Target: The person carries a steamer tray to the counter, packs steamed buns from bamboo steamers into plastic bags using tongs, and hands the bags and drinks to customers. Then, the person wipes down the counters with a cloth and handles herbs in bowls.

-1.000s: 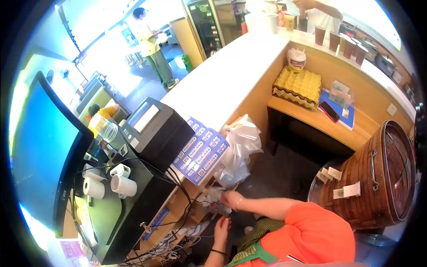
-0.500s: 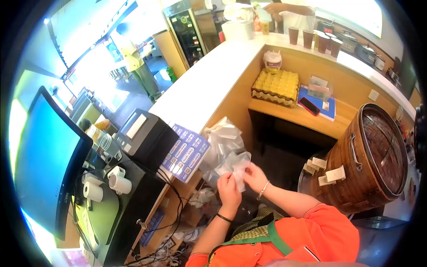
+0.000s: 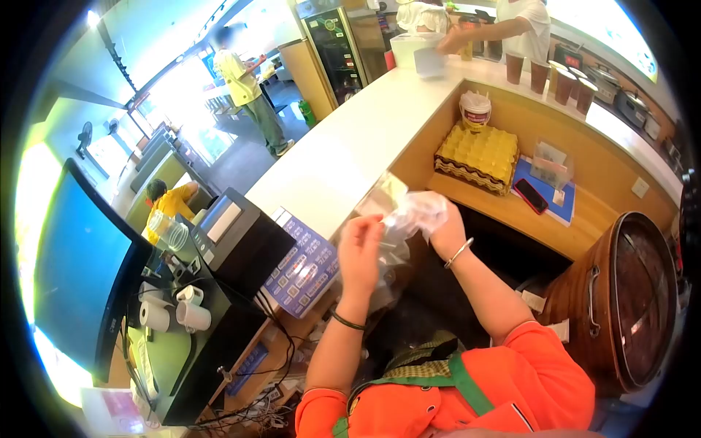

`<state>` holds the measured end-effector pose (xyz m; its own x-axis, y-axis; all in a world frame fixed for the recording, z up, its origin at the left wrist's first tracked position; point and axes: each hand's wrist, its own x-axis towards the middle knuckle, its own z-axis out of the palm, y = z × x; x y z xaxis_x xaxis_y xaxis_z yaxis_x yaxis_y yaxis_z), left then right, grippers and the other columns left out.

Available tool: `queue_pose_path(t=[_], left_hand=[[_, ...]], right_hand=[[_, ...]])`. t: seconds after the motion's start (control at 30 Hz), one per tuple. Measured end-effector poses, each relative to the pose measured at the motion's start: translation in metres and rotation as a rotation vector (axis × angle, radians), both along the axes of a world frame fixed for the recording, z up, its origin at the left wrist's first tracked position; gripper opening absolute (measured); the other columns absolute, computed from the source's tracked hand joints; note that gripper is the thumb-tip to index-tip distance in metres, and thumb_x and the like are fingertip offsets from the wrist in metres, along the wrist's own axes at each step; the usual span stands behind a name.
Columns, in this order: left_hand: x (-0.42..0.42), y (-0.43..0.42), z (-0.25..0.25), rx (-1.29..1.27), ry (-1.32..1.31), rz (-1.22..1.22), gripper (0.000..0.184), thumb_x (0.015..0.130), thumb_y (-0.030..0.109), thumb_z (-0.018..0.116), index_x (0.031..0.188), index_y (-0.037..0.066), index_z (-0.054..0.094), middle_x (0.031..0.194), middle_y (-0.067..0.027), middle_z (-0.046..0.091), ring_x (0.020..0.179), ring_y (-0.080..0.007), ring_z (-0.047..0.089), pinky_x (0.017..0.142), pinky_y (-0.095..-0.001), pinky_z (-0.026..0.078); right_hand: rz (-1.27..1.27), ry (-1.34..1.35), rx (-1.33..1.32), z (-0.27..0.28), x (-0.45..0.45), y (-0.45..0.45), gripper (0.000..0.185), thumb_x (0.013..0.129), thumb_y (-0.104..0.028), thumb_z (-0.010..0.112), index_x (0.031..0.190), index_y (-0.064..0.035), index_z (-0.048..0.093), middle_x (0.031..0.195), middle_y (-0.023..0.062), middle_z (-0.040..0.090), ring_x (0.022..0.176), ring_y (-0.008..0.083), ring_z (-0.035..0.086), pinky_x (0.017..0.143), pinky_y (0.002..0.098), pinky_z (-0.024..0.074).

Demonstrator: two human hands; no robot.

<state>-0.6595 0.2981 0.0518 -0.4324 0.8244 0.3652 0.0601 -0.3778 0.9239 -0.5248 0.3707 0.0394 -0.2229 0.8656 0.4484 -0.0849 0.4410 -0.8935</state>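
Observation:
A thin, clear plastic bag (image 3: 418, 210) is held up in front of me, crumpled and partly blurred. My right hand (image 3: 447, 235) is closed on its right side. At the bag's left edge, my left hand (image 3: 361, 247) has its fingers bent and pinched together on the film; the exact contact is blurred. Just behind and below, more clear plastic bags (image 3: 388, 264) hang at the end of the counter. Left of them lies a blue-and-white printed sheet (image 3: 303, 264).
A black printer (image 3: 244, 237), monitor (image 3: 80, 277) and paper rolls (image 3: 155, 315) stand left. On the right are a wooden steamer (image 3: 584, 306), yellow egg trays (image 3: 478, 153) and a phone (image 3: 531, 196). A person (image 3: 522, 29) works behind the white counter (image 3: 321, 164) near several dark cups (image 3: 564, 86).
Both hands have risen and moved apart, lifting the bag away from my body. My view has shifted. Across the counter, the person's arm has moved over the white container.

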Motion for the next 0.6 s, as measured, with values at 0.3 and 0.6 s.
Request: queue_pose_path(t=[0.3,0.6], left_hand=[[-0.021,0.025,-0.002,0.032,-0.547,-0.108,0.007,0.090,0.007,0.044,0.092,0.002,0.049,0.083,-0.0034,0.053,0.073,-0.0093,0.051,0.067,-0.0213,0.043],[-0.026,0.019,0.003,0.023,0.409,0.246,0.016,0.085,0.004,0.050,0.100,0.001,0.045,0.087,-0.0057,0.052,0.079,-0.0129,0.050,0.069,-0.0246,0.042]], right_hand=[[-0.016,-0.124,0.079,-0.014,-0.020,0.044,0.021,0.076,0.004,0.050,0.095,-0.0019,0.058,0.080,0.0031,0.057,0.070,0.0090,0.052,0.065,0.0213,0.0430],[0.347,0.507,-0.461,0.015,-0.041,0.093,0.013,0.085,-0.004,0.049,0.096,0.0008,0.051,0.085,0.0026,0.053,0.073,0.0098,0.051,0.066,0.0206,0.0426]])
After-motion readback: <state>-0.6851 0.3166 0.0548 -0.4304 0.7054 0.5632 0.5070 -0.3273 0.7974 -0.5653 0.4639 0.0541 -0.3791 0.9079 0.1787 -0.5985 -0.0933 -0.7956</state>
